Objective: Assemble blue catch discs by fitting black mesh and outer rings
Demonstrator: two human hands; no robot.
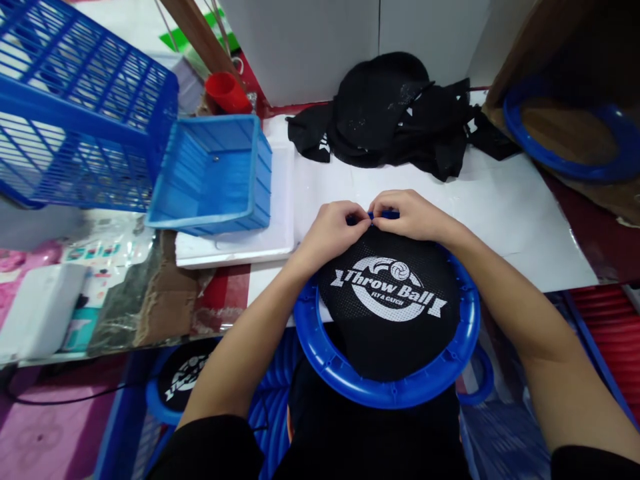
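Observation:
A blue plastic ring [320,347] rests against the near table edge, with a black mesh net [390,327] printed "Throw Ball" laid over it. My left hand [330,230] and my right hand [407,215] meet at the ring's far rim. Both hands are closed, with fingers pinching the edge of the net onto the rim. The fingertips hide the exact spot where they grip.
A pile of black nets [395,117] lies at the back. A small blue basket [215,173] sits on a white tray [250,247], beside a large blue crate [75,107]. A further blue ring [570,133] is at the right. A finished disc [183,380] lies lower left.

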